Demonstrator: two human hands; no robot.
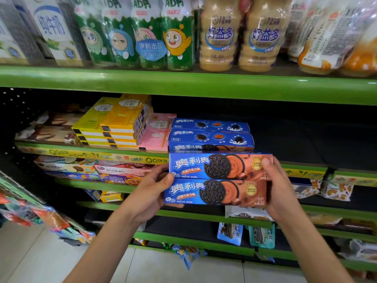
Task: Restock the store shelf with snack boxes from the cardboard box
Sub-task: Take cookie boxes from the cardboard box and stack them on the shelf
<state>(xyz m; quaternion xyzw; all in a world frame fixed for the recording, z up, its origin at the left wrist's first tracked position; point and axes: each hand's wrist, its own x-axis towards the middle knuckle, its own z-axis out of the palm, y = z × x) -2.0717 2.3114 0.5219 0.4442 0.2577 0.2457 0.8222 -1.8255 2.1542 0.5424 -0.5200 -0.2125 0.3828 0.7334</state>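
Observation:
I hold two blue-and-brown Oreo snack boxes, one upper point(220, 166) and one lower point(215, 192), stacked face-up in front of the second shelf. My left hand point(152, 190) grips their left ends and my right hand point(275, 186) grips their right ends, thumb on top. Just behind them, a stack of blue Oreo boxes point(211, 137) lies on the green shelf point(302, 167). The cardboard box is not in view.
Yellow point(114, 123) and pink point(157, 131) snack boxes sit left of the Oreo stack. To the right of the stack the shelf floor is dark and bare. Drink bottles point(175, 37) line the shelf above. Snack packets hang on lower shelves and a rack point(30, 211) at left.

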